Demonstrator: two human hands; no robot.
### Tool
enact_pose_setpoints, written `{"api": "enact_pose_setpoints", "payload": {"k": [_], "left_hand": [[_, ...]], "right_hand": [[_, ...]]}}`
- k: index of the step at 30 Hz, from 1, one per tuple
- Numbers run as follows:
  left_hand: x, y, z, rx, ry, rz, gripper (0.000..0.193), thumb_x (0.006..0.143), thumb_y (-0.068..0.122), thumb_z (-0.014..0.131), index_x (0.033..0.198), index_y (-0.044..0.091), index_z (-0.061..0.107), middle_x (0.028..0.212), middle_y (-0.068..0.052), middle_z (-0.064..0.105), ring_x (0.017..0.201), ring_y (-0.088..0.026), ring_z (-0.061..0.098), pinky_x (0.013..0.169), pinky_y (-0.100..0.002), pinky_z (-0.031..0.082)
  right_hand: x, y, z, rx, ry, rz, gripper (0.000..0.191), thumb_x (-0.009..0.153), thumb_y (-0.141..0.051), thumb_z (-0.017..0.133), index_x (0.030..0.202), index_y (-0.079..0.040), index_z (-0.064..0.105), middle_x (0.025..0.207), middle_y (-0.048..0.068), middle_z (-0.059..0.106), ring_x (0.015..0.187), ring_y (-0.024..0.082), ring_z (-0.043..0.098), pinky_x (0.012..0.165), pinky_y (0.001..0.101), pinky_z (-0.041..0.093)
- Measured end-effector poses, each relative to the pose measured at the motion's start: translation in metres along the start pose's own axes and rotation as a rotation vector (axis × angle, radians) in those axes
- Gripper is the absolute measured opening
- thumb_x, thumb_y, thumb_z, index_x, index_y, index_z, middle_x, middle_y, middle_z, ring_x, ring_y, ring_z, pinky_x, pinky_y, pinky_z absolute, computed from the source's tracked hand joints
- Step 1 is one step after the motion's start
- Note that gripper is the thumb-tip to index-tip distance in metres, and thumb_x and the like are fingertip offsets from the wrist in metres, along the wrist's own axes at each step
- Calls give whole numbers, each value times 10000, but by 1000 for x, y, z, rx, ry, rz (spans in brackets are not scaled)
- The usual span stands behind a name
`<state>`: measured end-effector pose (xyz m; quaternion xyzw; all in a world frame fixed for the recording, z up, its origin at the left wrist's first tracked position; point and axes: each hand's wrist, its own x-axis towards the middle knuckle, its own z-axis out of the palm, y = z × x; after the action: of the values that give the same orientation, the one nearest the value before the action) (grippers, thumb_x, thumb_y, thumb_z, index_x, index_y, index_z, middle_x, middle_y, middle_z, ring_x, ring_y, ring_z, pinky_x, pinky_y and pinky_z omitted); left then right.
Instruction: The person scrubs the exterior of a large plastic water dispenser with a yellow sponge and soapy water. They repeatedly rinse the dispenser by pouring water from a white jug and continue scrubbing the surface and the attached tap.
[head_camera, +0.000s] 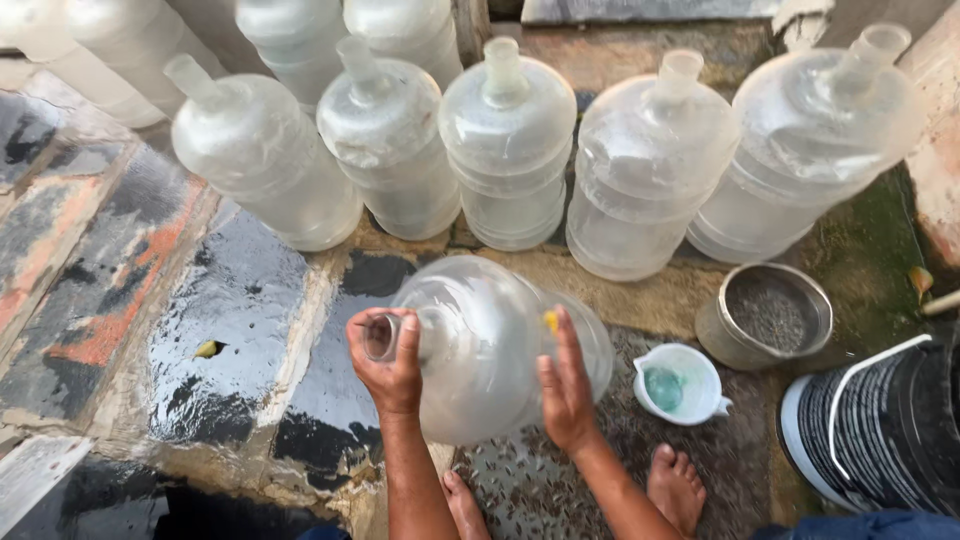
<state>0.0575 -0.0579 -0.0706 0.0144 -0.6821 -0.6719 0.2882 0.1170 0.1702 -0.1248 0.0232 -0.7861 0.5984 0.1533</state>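
Note:
A large clear plastic water jug (480, 345) lies tilted on its side in front of me, its neck pointing left. My left hand (385, 365) wraps around the neck and covers the mouth. My right hand (565, 385) presses flat against the jug's rounded side, fingers spread. Something small and yellow (551, 320) shows at the jug by my right fingertips. My bare feet (675, 485) stand on the wet ground just below the jug.
Several upright clear jugs (510, 140) line the back. A small white pitcher with greenish liquid (675, 385) and a metal pot holding dark grains (770, 315) stand at right, beside a black bucket (885, 430). Wet painted slabs (190, 300) spread to the left.

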Motion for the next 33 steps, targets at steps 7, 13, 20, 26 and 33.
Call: {"api": "enact_pose_setpoints", "payload": {"k": [7,13,20,26,33], "left_hand": [[0,-20,-9,20,230,-77,457,924,248,820,1184,51,500,1109,-43,521,1034,-154,549,938,-311,522],[0,-8,-16,-59,188,-171,475,944,261,811,1210,46,482,1143,-36,500,1066,-148,541,949,-304,520],[1,-10,-7,-16,241,-144,506,908,270,814,1227,40,497,1121,-48,556,1061,-142,574,963,-280,511],[3,-20,-1,-33,207,-123,465,916,230,807,1213,30,511,1119,-35,562,1048,-137,567,961,-281,492],[13,-20,-29,-84,225,-267,532,887,256,807,1262,43,496,1165,-45,554,1054,-140,569,947,-288,499]], "right_hand": [[-6,23,-23,-397,285,-99,239,950,-32,611,1152,-105,717,1230,84,734,1153,273,712,1021,383,568],[5,126,-124,-830,250,743,254,918,-190,664,1130,-62,725,1184,212,714,1129,419,673,964,504,536],[24,142,-122,-189,128,1128,284,986,-281,568,1119,-51,670,1161,204,672,1022,359,653,842,477,541],[32,39,-26,-60,195,689,433,1092,-405,345,1316,-89,538,1228,201,617,1070,308,625,881,475,531],[14,-6,45,-191,-192,-334,713,1094,-567,75,1638,-134,235,1728,120,268,1609,330,210,1321,481,80]]}}
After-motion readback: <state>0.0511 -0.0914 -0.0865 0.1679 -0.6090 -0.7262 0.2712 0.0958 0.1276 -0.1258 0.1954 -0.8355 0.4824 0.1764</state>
